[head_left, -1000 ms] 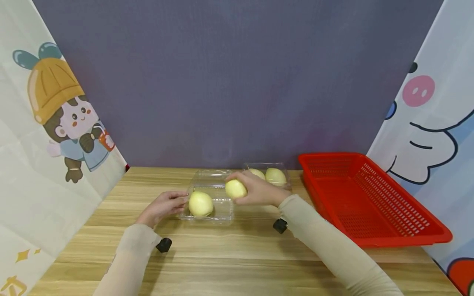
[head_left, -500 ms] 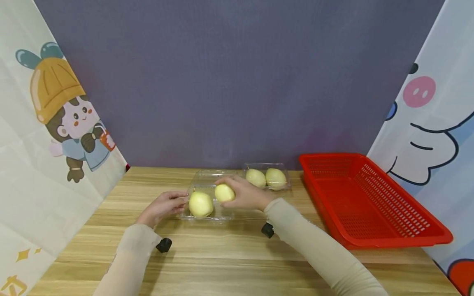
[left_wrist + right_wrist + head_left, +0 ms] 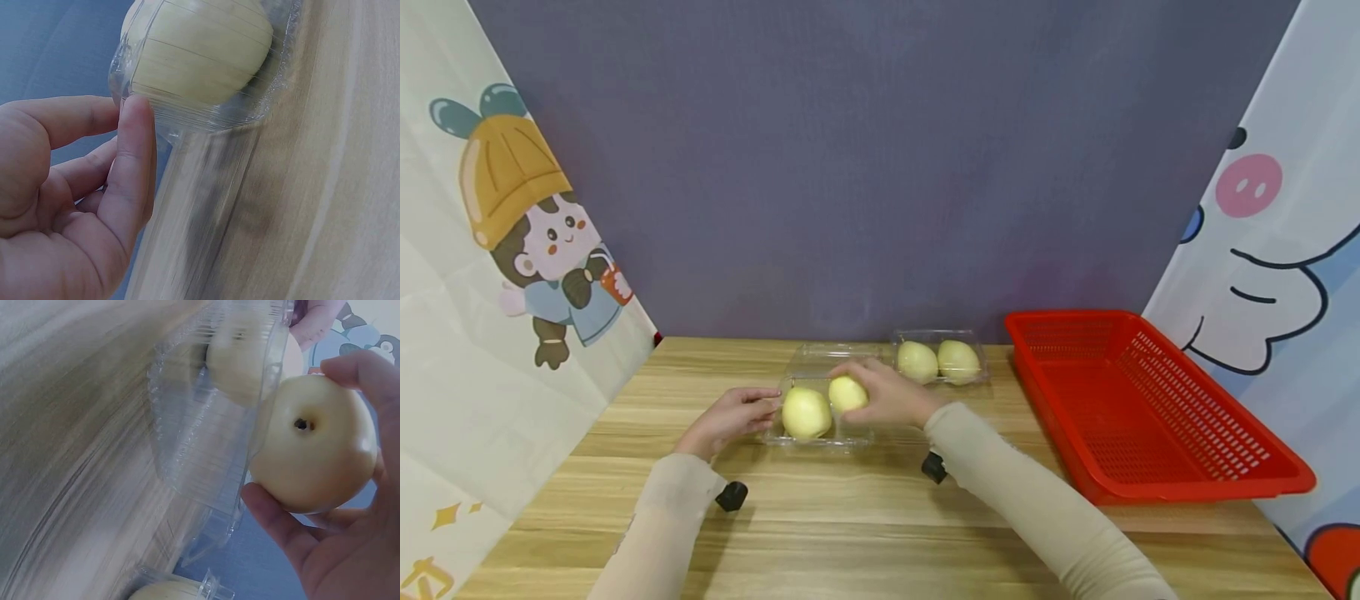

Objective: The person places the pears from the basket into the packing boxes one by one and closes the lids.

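My right hand (image 3: 891,396) grips a pale yellow pear (image 3: 846,392) over the right half of an open clear plastic clamshell box (image 3: 853,435). In the right wrist view this pear (image 3: 315,447) shows its dark hollow end, at the box rim between thumb and fingers. Another pear (image 3: 806,414) lies in the left half of the box. At the box's left side, my left hand (image 3: 730,421) pinches the rim with thumb and finger, as the left wrist view shows close up. The raised lid (image 3: 838,354) stands behind, partly hidden by my right hand.
A second clear box (image 3: 936,336) holding two pears (image 3: 958,362) stands behind to the right. A large red plastic basket (image 3: 1052,417) occupies the table's right side. A grey backdrop (image 3: 880,167) rises along the rear edge of the wooden table (image 3: 820,517).
My right hand has carried its pear leftward and slightly down, over the box's right half, beside the other pear. The pears in the rear box are uncovered from view. My left hand stays put.
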